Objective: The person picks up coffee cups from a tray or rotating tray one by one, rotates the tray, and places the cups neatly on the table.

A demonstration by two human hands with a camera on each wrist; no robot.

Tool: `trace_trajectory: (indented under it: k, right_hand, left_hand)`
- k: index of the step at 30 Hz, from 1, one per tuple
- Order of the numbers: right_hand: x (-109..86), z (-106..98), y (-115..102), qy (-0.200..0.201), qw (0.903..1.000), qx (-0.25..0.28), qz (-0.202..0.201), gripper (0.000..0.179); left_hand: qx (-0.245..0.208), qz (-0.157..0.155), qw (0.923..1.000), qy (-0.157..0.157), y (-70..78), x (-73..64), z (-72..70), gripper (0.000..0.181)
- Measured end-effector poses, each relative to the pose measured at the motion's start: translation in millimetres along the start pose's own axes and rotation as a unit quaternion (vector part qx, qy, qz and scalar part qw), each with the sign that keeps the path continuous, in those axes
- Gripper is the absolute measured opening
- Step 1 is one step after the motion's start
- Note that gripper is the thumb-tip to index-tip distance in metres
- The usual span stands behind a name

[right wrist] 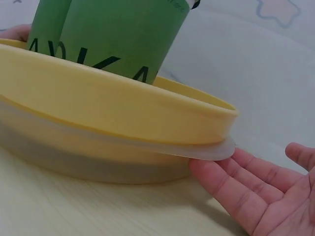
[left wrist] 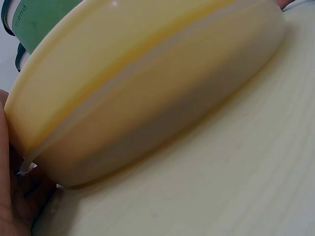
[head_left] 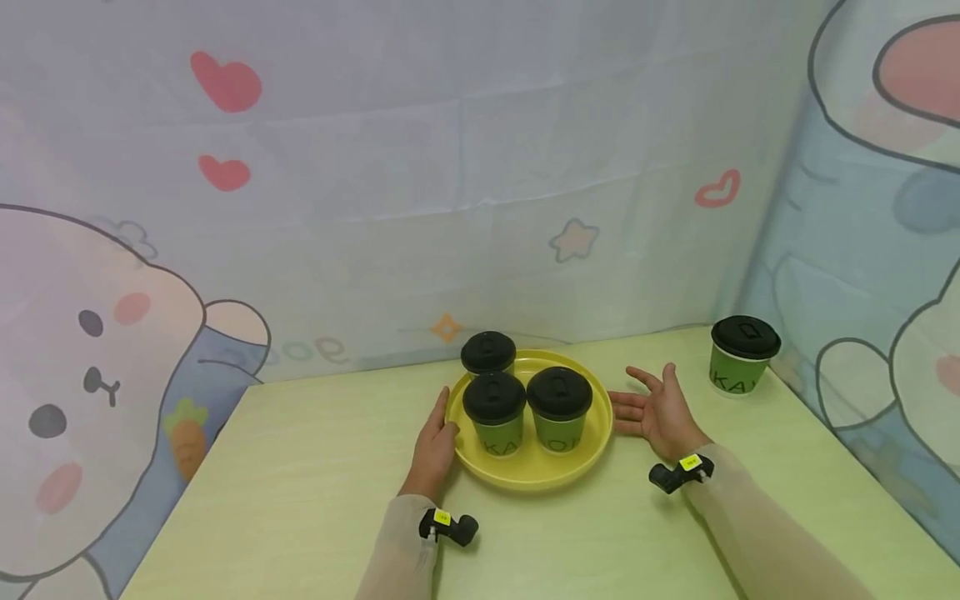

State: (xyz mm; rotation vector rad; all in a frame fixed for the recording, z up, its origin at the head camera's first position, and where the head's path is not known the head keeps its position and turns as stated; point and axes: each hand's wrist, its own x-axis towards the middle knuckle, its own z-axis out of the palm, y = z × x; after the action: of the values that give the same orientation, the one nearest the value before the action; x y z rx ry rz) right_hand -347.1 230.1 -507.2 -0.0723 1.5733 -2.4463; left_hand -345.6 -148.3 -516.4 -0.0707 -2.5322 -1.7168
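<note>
Wrist cams strapped on both sleeves nearest me, then the hands flanking the yellow tray (head_left: 592, 450) on the pale green table (head_left: 300, 500). Left hand (head_left: 437, 440) sits against the tray's left rim; whether the fingers curl under or just press the wall, can't tell from the head view, and the left wrist view shows only a sliver of palm at the frame edge touching the tray base. Right hand (head_left: 656, 410) lies palm-up, fingers straight and relaxed, holding nothing. Head view reads it as just beside the right rim; right wrist view shows more: fingertips (right wrist: 211, 172) reach right under the tray's thin lower lip. Three green paper cups with black lids stand upright on the tray: front-left cup (head_left: 495, 414), front-right cup (head_left: 559, 409), back cup (head_left: 488, 353) behind them, close together. Writing: black letters "KA" on the front-left, "OK" on the front-right; left wrist view catches small pale text "friend" on a cup side, unseen elsewhere. Farther back right, well apart from the tray, a fourth cup (head_left: 742, 355) reads "KA". Cartoon bunny curtain (head_left: 450, 167) behind.
</note>
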Motion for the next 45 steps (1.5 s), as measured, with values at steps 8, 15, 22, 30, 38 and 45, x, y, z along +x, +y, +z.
trace_trajectory:
  k: [8, 15, 22, 30, 38, 45]
  right_hand:
    - [-0.3, -0.3, -1.7, -0.020, 0.9997, 0.004, -0.015, 0.097]
    - [1.3, -1.9, 5.5, -0.018, 0.9992, 0.010, -0.033, 0.094]
    - [1.7, -1.6, 7.1, -0.013, 0.9989, -0.006, -0.044, 0.093]
    - [3.2, -3.0, 9.6, -0.013, 0.9987, -0.001, -0.049, 0.093]
    - [1.5, -3.6, 11.4, -0.010, 0.9985, 0.002, -0.053, 0.093]
    - [0.2, -2.9, 10.3, -0.009, 0.9982, -0.013, -0.058, 0.092]
  left_hand:
    - [-0.008, -0.002, 0.9999, -0.005, 1.7, 1.0, -2.7, 0.060]
    - [0.049, 0.119, 0.9856, 0.109, 44.5, -6.9, -14.9, 0.056]
    - [0.124, 0.411, 0.8657, 0.257, 116.2, -37.7, 0.3, 0.020]
    - [0.212, 0.544, 0.7990, 0.145, 150.2, -77.5, 42.4, 0.004]
    - [0.334, 0.461, 0.8196, 0.063, 130.0, -85.6, 67.6, 0.009]
    - [0.452, 0.375, 0.8087, -0.024, 118.1, -88.7, 82.4, 0.017]
